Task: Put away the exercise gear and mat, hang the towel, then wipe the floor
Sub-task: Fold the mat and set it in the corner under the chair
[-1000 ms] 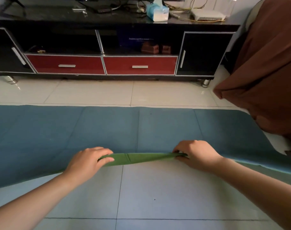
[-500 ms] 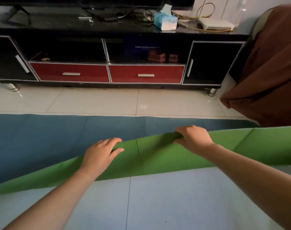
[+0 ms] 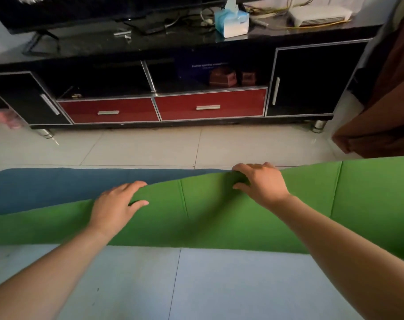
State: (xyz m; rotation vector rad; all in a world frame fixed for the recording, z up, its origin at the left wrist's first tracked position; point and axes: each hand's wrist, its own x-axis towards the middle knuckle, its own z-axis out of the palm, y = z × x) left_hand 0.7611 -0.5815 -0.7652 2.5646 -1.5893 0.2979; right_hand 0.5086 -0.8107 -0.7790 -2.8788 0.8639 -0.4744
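1. Where the pale tiled floor (image 3: 150, 146) meets the far wall, a long black TV cabinet (image 3: 219, 49) spans the room from ten to two o'clock, raised on metal feet.
2. One mat (image 3: 219, 215) lies across the floor in the middle of the view; its near edge is lifted and folded away from the person, so the green underside faces up while the blue top shows at nine o'clock.
3. Two hands work it: the left hand (image 3: 118, 204) rests on the folded edge, fingers curled over it and thumb spread on the green; the right hand (image 3: 263, 183), further away at one o'clock, is clamped on the same edge, bunching it.
4. Bare tiles lie between the fold and the person at six o'clock.
5. Two red drawers (image 3: 159, 109) sit side by side in the cabinet, each with one metal handle, flanked by two black doors (image 3: 311, 77).
6. On the cabinet top stand one tissue pack (image 3: 231, 21) at twelve o'clock, one white box (image 3: 321, 15) with cables at one o'clock, and one dark screen (image 3: 92, 8) at eleven.
7. Brown cloth (image 3: 385, 112) hangs at three o'clock.
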